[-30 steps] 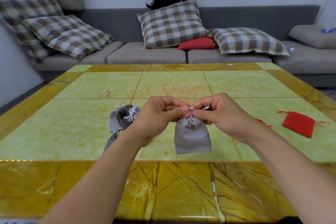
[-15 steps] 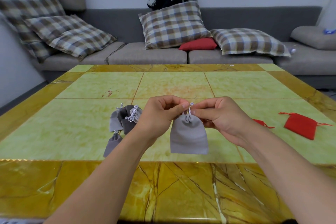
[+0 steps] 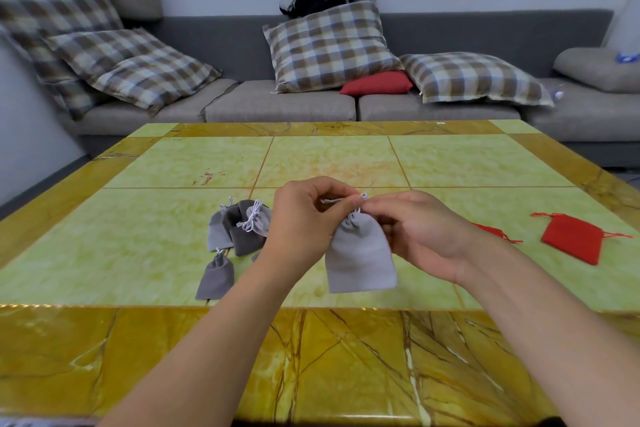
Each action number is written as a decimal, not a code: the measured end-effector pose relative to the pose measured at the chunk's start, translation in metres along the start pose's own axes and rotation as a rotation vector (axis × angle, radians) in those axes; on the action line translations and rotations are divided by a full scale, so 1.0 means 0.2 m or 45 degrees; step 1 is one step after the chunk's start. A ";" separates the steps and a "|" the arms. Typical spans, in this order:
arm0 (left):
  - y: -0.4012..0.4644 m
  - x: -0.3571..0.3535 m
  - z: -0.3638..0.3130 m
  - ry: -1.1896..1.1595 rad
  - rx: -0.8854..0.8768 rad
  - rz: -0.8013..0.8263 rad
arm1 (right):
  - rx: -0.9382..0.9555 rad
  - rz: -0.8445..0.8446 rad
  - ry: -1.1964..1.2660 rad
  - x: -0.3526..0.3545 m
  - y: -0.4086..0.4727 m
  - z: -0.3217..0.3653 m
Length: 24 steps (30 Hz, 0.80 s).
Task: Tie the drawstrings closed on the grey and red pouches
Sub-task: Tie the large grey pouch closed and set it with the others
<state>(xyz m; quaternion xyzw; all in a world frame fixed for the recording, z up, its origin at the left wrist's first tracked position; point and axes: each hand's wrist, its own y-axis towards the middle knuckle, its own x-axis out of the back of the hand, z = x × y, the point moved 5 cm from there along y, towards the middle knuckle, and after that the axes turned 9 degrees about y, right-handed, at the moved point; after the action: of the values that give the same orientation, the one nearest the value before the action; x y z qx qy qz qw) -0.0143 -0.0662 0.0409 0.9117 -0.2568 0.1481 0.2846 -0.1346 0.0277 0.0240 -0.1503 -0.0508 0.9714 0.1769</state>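
Both hands [image 3: 360,222] shifted slightly left, pinching the grey pouch [image 3: 360,253] drawstring [image 3: 343,200] above the table [image 3: 138,239].

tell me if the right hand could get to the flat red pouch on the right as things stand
Probably yes, once it lets go. The right hand is pinching the white drawstring of the grey pouch. The red pouch lies flat on the table on that side, with bare tabletop between.

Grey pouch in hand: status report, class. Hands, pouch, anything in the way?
Both hands, left and right, pinch the white drawstring. Grey pouch hangs above the table, neck gathered. Nothing in the way.
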 end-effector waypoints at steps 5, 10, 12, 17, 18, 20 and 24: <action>0.00 0.00 0.02 -0.203 0.129 0.031 | -0.062 0.081 0.116 -0.03 0.01 -0.02; -0.02 -0.03 0.06 -0.705 0.498 0.256 | -0.041 0.148 0.150 -0.02 0.02 0.00; -0.02 -0.02 0.06 -0.708 0.488 0.276 | -0.027 0.168 0.110 -0.02 0.02 0.01; -0.01 0.03 0.00 -0.400 0.164 0.094 | 0.009 0.158 0.102 -0.01 0.00 0.02; -0.01 0.04 -0.01 -0.342 0.115 0.051 | 0.009 0.150 0.096 -0.02 0.00 0.03; -0.01 0.04 -0.02 -0.234 0.032 0.017 | 0.005 0.121 0.089 -0.02 -0.01 0.03; -0.03 0.02 -0.04 -0.124 -0.051 0.044 | -0.019 -0.006 0.089 -0.03 0.00 0.01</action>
<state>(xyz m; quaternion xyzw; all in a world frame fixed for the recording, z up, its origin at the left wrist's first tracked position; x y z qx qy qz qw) -0.0093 -0.0591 0.0472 0.9072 -0.2892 0.1033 0.2875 -0.1294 0.0259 0.0272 -0.1854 -0.0523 0.9647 0.1797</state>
